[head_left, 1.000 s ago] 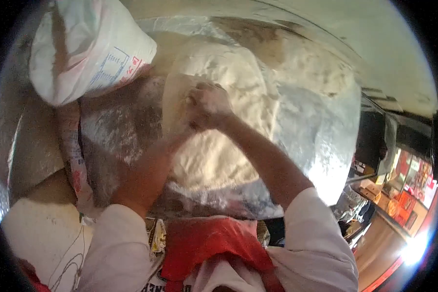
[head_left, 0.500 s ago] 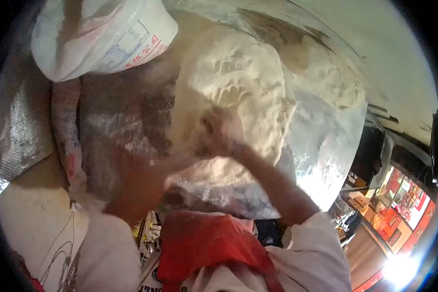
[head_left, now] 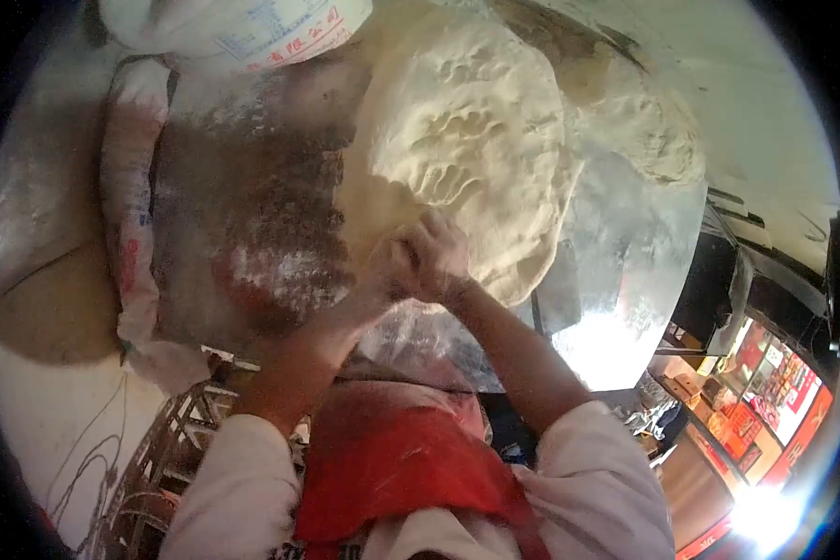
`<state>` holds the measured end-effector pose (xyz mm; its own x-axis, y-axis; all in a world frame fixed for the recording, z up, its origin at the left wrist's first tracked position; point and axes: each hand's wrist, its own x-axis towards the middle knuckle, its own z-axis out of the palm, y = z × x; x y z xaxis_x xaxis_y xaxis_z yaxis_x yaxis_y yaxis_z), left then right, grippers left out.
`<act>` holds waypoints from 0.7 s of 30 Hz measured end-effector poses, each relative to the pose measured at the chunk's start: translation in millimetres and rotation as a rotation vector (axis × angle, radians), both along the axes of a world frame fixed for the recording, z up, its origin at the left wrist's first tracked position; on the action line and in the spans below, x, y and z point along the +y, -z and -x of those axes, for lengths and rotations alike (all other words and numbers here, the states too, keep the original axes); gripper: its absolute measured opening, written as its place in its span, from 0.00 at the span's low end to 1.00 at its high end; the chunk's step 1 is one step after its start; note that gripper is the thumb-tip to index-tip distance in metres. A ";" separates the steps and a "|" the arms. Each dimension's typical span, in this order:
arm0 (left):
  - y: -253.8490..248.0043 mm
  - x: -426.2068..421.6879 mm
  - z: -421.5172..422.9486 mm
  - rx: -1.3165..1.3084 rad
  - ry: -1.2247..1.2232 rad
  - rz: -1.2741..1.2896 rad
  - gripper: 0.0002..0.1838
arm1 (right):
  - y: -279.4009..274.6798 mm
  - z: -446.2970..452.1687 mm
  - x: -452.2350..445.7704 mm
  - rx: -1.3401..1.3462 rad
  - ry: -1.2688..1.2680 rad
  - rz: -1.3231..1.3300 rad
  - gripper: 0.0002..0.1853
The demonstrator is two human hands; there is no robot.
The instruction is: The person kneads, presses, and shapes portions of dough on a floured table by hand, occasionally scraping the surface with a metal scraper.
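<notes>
A large flattened mass of pale dough point(head_left: 509, 163) lies on the worktop, with rows of knuckle-shaped dents in its upper surface. At its near edge my left hand point(head_left: 394, 266) is curled into a fist and pressed down on the dough. My right hand point(head_left: 441, 252), closed in the same way, bears on the dough right beside it, the two hands touching. The fingertips of both are tucked under and hidden.
A white printed sack point(head_left: 252, 33) stands at the back left. A rolled bag point(head_left: 135, 205) runs along the left side of the floury metal worktop point(head_left: 625, 252). More dough point(head_left: 649, 131) lies at the back right. A red apron point(head_left: 401, 457) covers my front.
The view has shifted, so the sack sits higher in the frame. Both hands stay together at the dough's near edge, blurred before and sharper now. Another row of dents shows in front of them.
</notes>
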<state>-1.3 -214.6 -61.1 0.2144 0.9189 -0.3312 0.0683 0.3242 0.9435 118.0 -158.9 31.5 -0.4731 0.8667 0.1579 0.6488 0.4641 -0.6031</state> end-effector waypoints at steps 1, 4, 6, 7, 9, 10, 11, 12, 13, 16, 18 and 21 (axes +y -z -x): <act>22.0 -5.8 7.5 0.005 -0.014 0.020 0.17 | 18.9 -1.8 1.0 -0.009 -0.008 -0.008 0.20; 31.6 -34.5 13.7 0.009 0.003 0.123 0.15 | 15.6 2.7 -2.6 -0.032 0.001 0.099 0.19; -22.2 7.5 9.6 -0.136 -0.100 0.035 0.17 | -8.1 8.9 8.3 -0.047 0.012 0.018 0.15; -28.7 36.6 -15.7 -0.277 -0.484 -0.153 0.19 | -18.2 12.8 19.4 -0.024 0.030 0.104 0.14; -36.3 53.8 -7.2 0.116 0.000 -0.269 0.21 | -25.6 -0.8 44.4 0.000 0.068 0.193 0.13; -69.3 79.4 -17.1 0.222 0.077 -0.438 0.23 | -53.2 -8.4 71.4 -0.118 0.038 0.437 0.14; -92.9 109.3 -31.8 0.329 0.139 -0.601 0.24 | -64.4 -21.3 99.1 -0.236 0.005 0.688 0.15; -109.6 136.9 -46.0 0.464 0.187 -0.746 0.26 | 6.0 -50.7 108.8 0.208 0.141 0.584 0.17; 5.6 158.3 -59.7 0.980 0.620 -0.664 0.27 | -37.5 -60.9 123.9 0.000 0.221 0.523 0.15; 20.0 170.6 -112.2 -0.453 0.058 0.166 0.27 | -16.8 -105.3 139.4 -0.043 0.275 0.169 0.13; 45.3 192.9 -142.2 -1.143 -0.373 0.263 0.19 | 26.2 -120.4 166.9 0.154 0.248 -0.170 0.11; 17.0 198.7 -132.6 -0.026 0.143 -0.098 0.20 | 20.8 -124.4 161.9 0.090 0.223 -0.128 0.09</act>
